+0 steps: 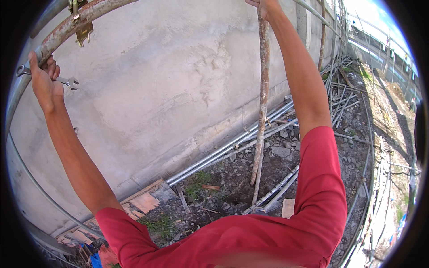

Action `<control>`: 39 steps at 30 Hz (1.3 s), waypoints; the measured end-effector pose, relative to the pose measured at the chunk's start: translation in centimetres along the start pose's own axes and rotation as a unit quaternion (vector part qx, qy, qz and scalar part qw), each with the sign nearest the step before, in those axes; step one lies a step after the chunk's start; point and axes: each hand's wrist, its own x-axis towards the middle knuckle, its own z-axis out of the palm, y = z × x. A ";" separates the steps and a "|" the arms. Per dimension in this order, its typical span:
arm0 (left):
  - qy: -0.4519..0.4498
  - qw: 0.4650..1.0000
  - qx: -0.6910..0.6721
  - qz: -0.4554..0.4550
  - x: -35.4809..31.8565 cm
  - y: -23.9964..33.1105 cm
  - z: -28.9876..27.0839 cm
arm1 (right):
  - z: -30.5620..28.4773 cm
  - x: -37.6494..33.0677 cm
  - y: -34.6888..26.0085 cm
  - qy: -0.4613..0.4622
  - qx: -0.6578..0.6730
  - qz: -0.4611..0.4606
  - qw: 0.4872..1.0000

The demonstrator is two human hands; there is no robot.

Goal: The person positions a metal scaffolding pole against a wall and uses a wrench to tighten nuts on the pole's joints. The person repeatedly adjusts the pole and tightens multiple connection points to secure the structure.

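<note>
Left hand (44, 79) is wrapped around a rusty horizontal scaffold pipe (67, 27) at upper left and also clamps a steel wrench (67, 81) against its palm, the wrench ends sticking out both sides. Right hand (263, 6) is closed around the top of an upright rusty pole (264, 94) at top centre. Hands well apart. A brass-coloured coupler (81, 27) hangs on the pipe, right of the left hand. Concrete wall (170, 80) behind; loose pipes (232, 147) on the ground far below.

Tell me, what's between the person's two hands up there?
In the head view, only bare concrete wall shows between the left hand, gripping a wrench against the rusty pipe, and the right hand on the upright pole.
</note>
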 end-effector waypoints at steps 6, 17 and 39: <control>0.029 1.000 -0.007 -0.007 0.1 -0.1 0.3 | -0.4 0.0 0.0 0.014 0.027 0.033 0.999; 0.019 1.000 -0.011 0.001 0.6 -0.8 -0.3 | 0.6 -1.6 -1.4 0.060 -0.001 -0.001 0.998; 0.008 1.000 -0.012 0.016 0.8 -1.4 -0.4 | 2.1 -2.6 -1.5 0.124 0.046 -0.088 0.987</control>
